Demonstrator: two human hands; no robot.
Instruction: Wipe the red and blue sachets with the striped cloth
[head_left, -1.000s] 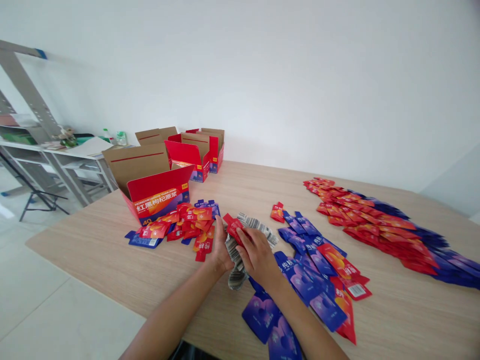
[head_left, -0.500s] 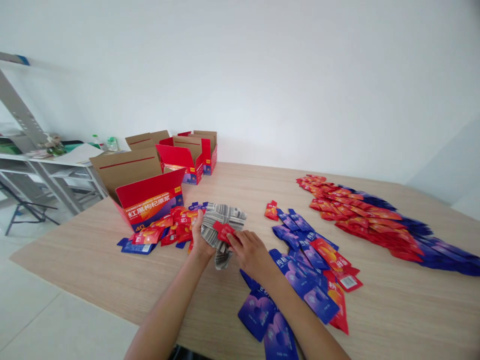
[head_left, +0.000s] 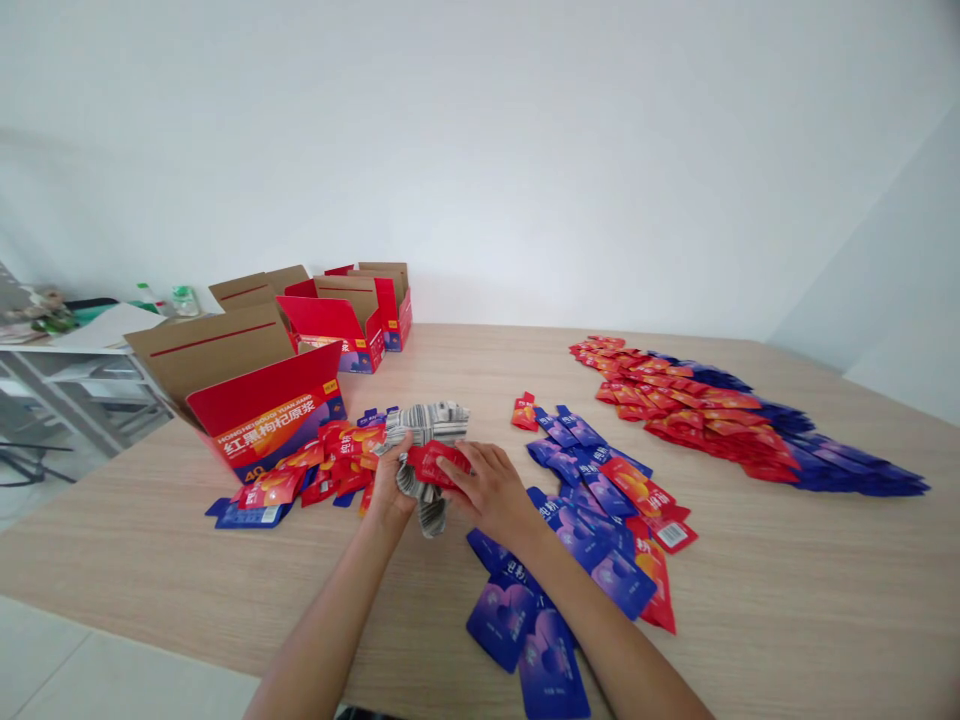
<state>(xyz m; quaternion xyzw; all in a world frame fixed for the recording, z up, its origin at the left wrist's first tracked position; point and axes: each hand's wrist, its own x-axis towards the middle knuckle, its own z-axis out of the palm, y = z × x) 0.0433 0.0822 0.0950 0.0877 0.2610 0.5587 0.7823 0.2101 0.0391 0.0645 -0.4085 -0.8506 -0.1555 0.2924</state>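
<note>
pinched by the right hand (head_left: 493, 492), the red sachet (head_left: 430, 464) sits between six and seven o'clock, left hand (head_left: 393, 487) clutching striped cloth (head_left: 426, 422), now more bunched, so it's probably held firmer

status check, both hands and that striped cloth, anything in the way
Left hand holding striped cloth. Right hand gripping red pouch at the cloth. Loose pouches on both sides.

Forearms (head_left: 341, 610) and fingers (head_left: 459, 477) are bare; barely visible clothing (head_left: 361, 713) seems dark.
</note>
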